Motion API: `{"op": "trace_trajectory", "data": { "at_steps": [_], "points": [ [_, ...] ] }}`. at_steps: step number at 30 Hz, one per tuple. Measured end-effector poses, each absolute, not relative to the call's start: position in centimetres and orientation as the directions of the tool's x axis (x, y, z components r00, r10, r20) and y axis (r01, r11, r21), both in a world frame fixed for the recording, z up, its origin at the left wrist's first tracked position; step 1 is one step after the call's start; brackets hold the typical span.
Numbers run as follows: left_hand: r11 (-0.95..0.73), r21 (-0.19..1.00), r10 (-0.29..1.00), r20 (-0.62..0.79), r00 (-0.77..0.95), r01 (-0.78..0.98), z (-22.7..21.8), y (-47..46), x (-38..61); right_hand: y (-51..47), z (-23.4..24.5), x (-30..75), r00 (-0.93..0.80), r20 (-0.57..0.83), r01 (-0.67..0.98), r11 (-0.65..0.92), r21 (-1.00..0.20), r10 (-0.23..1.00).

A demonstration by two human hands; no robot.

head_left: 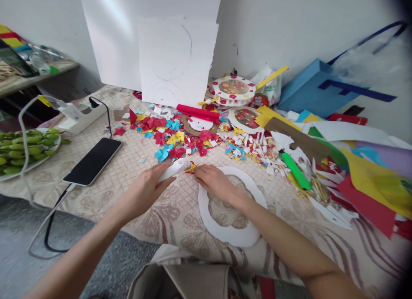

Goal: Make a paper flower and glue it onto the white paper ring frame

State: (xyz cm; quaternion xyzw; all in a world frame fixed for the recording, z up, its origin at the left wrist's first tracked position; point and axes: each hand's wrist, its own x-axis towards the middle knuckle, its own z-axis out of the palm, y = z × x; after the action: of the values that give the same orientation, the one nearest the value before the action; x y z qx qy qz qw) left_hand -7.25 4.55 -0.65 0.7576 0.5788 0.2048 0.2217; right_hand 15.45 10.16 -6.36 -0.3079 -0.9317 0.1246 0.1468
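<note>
My left hand [144, 188] is closed around a white hand-held tool [173, 169] with a rounded head; its exact kind does not show. The head points right, toward a small red and yellow paper piece [191, 166]. My right hand [214, 184] pinches that piece at the fingertips, just above the tablecloth. Under my right wrist lies a white wavy-edged paper ring [209, 228], flat on the table and partly hidden by my forearm. Beyond both hands, red, blue and yellow paper flowers [176, 138] are heaped with small scraps.
Left are a phone [93, 161], a power strip [77, 118] with cables and a plate of green fruit [28, 148]. To the right lie a green cutter [295, 171], scissors [318, 185] and coloured paper [367, 204]. Decorated round paper pieces [234, 89] and a white board [177, 58] stand behind.
</note>
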Motion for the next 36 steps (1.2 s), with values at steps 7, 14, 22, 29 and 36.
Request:
{"op": "trace_trajectory", "data": {
  "at_steps": [7,14,22,29,36],
  "points": [
    [-0.278,0.582,0.954,0.074,0.291,0.764,-0.4,4.4,-7.0,10.2,-6.4,15.5,-0.772,0.183,0.552,0.785,-0.282,0.608],
    [-0.237,0.546,0.967,0.054,0.249,0.804,-0.7,4.2,-7.6,10.2,-6.6,15.5,-0.763,0.197,0.537,0.773,-0.338,0.616],
    [-0.2,0.569,0.976,0.048,0.21,0.797,-1.1,4.1,-7.8,10.1,-6.3,15.6,-0.752,0.205,0.537,0.763,-0.359,0.626],
    [-0.062,0.665,0.994,-0.029,0.109,0.744,-1.5,3.1,-8.7,11.1,-6.3,15.4,-0.667,0.215,0.514,0.649,-0.561,0.714],
    [-0.023,0.714,0.998,-0.022,0.056,0.7,-1.9,2.5,-8.8,13.3,-6.2,13.8,-0.629,0.238,0.523,0.629,-0.574,0.74]
  ]
}}
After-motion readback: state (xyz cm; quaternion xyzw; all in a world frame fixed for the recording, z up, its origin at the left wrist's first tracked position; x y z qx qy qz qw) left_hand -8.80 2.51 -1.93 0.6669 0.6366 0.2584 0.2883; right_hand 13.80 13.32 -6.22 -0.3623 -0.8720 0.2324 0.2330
